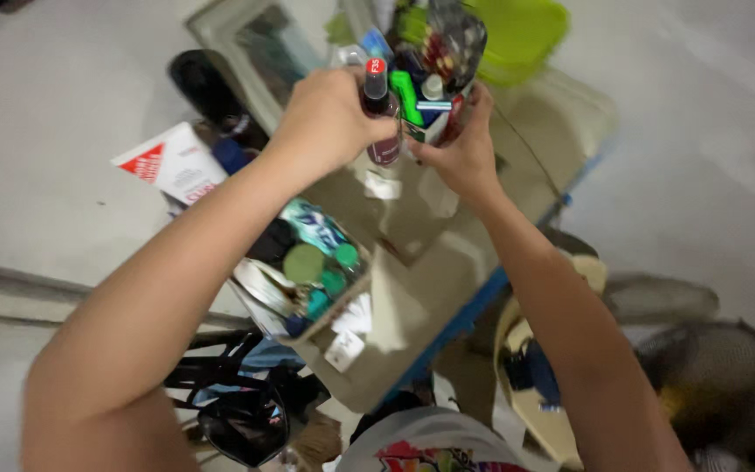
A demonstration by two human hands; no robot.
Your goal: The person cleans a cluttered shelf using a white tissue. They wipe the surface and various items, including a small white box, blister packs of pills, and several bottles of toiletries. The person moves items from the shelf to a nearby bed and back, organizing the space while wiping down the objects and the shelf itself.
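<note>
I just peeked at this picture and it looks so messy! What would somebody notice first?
First, the two bare arms reaching up the middle: the left hand grips a dark bottle with a red cap, and the right hand touches a clear container crammed with small bottles. Next, the bright green tub at the top, and an open box of round green lids below the left arm.

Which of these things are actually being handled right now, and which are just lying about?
In hand:
left hand grips a dark spray bottle
right hand steadies the container of toiletries

Lying about:
open box of jars and tubes
red-and-white carton
green basket
mirror
fan
</note>
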